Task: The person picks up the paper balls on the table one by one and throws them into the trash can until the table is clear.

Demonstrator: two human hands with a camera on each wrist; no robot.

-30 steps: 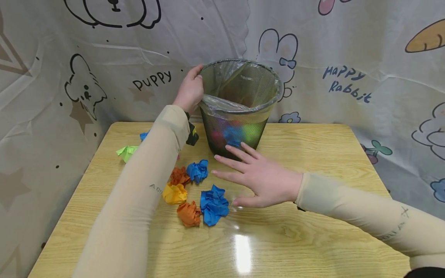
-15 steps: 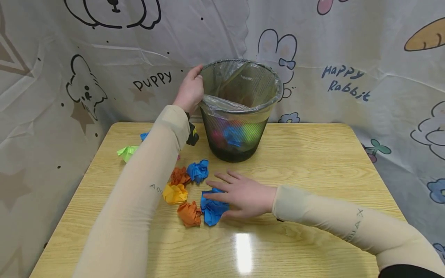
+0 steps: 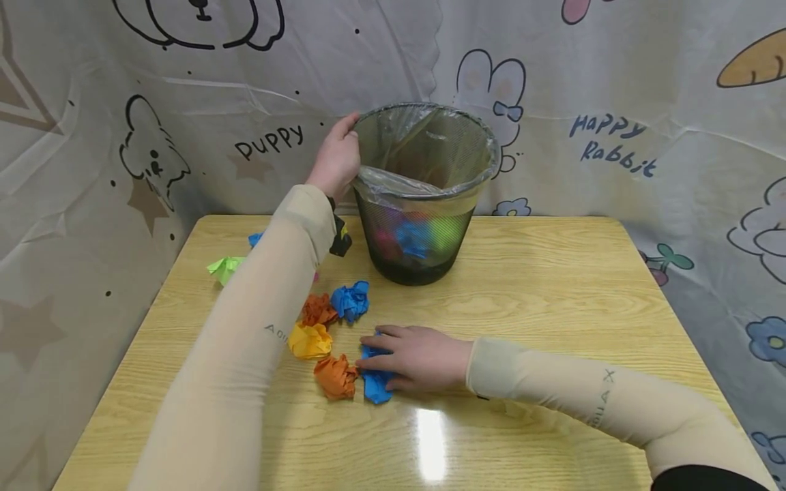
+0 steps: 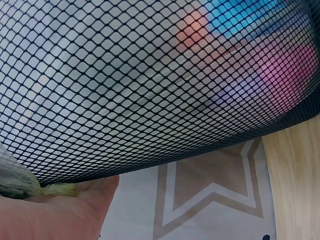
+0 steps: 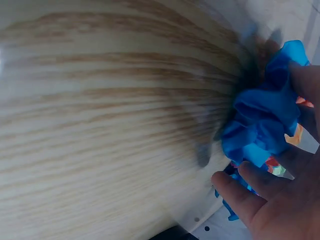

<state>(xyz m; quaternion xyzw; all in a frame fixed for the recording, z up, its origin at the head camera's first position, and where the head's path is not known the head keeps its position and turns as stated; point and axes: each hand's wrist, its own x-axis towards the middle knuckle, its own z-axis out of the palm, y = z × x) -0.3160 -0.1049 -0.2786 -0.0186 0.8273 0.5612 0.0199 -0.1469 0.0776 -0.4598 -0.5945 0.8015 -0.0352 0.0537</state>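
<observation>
My left hand [image 3: 336,158] grips the rim of a black mesh wastebasket [image 3: 411,273] lined with a clear plastic bag. Part of that hand also shows at the lower left of the left wrist view, against the bag's edge. Over a crumpled blue paper ball [image 3: 376,385] lies my right hand [image 3: 424,359], fingers spread and nearly straight, touching it. In the right wrist view, this blue paper [image 5: 262,115] sits between the thumb and the fingers, still on the table. Right beside it is an orange paper ball [image 3: 335,377].
Left of the basket lie a yellow paper ball [image 3: 310,340], a brown-orange one [image 3: 318,310], another blue one [image 3: 351,301] and a green one [image 3: 224,269]. My left sleeve [image 3: 245,327] partly hides this group. Coloured paper shows through the mesh. A printed curtain [image 3: 614,102] hangs behind the table [image 3: 552,286].
My right hand has come down from in front of the wastebasket, toward me and leftward, onto the blue paper ball. The left hand and wastebasket stay in place.
</observation>
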